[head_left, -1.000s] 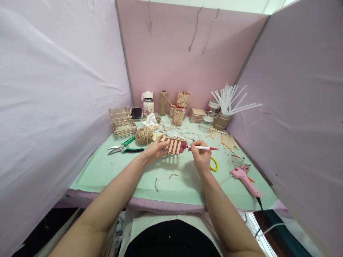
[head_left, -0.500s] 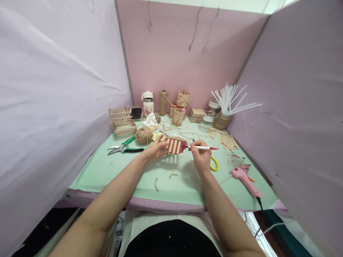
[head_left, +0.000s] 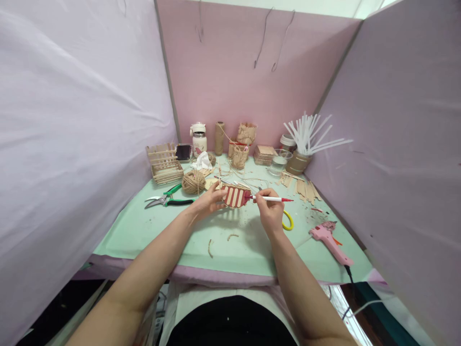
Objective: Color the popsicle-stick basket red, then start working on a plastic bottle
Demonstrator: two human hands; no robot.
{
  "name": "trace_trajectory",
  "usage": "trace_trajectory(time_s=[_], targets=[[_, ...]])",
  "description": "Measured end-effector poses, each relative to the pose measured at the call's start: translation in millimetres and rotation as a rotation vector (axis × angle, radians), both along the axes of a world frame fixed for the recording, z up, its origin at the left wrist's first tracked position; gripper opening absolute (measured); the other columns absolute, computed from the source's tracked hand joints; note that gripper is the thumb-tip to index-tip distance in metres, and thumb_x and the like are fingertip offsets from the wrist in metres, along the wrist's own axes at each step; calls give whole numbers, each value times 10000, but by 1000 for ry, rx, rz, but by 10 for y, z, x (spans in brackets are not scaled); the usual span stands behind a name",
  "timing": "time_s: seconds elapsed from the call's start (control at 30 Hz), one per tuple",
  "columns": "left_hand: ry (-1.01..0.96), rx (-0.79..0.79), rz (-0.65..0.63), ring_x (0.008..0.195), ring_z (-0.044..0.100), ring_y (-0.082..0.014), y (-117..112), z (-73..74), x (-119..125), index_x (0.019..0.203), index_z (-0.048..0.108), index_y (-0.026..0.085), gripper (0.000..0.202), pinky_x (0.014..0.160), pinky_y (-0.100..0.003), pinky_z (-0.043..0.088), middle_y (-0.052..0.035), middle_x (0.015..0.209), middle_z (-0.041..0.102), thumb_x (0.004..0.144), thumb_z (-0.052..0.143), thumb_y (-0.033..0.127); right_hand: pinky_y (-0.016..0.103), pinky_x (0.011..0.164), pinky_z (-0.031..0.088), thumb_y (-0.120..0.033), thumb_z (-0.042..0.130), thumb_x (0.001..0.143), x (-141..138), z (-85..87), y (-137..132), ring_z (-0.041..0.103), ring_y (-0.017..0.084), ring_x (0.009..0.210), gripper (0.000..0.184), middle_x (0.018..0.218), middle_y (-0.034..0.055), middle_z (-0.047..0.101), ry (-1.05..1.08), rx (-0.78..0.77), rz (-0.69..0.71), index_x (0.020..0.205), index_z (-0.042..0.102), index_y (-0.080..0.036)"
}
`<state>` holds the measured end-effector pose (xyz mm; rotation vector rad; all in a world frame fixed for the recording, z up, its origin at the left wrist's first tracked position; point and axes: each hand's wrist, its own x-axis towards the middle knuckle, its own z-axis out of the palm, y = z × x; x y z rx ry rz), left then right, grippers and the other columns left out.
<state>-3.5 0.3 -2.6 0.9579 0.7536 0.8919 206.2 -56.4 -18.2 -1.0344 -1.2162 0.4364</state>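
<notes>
Booth: we sit between pale lilac cloth walls and a pink back panel, at a mint-green tabletop (head_left: 144,230) littered with scraps.
Left hand: our left hand (head_left: 208,201) is closed round the left end of a small panel of wooden craft sticks, striped red and bare wood (head_left: 236,196), held just above the middle of the tabletop.
Right hand: our right hand (head_left: 269,211) pinches a white-barrelled red marker pen (head_left: 271,199), its tip touching the panel's right edge.
Near things: a ball of brown jute twine (head_left: 193,182) and green-handled garden snips (head_left: 165,199) lie to the left; a yellow loop peeks out beside the right hand.
Far things: loose plain wooden sticks (head_left: 304,188) and a jar of white glue rods (head_left: 306,144) sit far right; a pink hot-glue gun (head_left: 329,240) lies near right.
Risk: we judge that ink could stray onto a bare stripe if the panel tips in its one-ended hold, or smear onto fingers gripping fresh colour.
</notes>
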Motion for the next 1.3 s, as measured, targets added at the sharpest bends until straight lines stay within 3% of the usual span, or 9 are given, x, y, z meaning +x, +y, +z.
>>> trace_trajectory(time_s=[0.13, 0.63, 1.0, 1.3], targets=[[2, -8, 2, 1087, 725, -232, -10, 16, -1, 1362, 557, 257, 877, 840, -326, 580, -136, 1436, 665, 619, 997, 416, 318, 646, 450, -371, 661, 868, -6, 47, -32, 546, 168, 632, 170, 667, -23, 632, -10, -23, 17, 759, 618, -247], [-6, -2, 0, 1028, 734, -218, -7, 23, 0, 1308, 574, 253, 808, 823, -318, 585, -123, 1351, 696, 632, 987, 413, 325, 638, 430, -348, 658, 834, -2, 1, 3, 513, 167, 608, 165, 629, -28, 605, -3, -1, 14, 715, 606, -246], [-7, -27, 29, 979, 721, -192, 1, 30, -1, 1330, 571, 250, 867, 801, -300, 581, -107, 1333, 693, 593, 1003, 401, 327, 646, 422, -344, 651, 826, 8, -37, 34, 525, 175, 624, 162, 630, -28, 584, -29, 2, 29, 704, 594, -254], [-8, -30, 26, 971, 718, -188, 11, 26, -4, 1305, 579, 258, 817, 811, -306, 581, -99, 1325, 697, 609, 988, 382, 331, 664, 429, -308, 636, 816, 0, 55, -34, 534, 175, 645, 140, 639, -24, 598, -50, -21, 54, 693, 600, -250]])
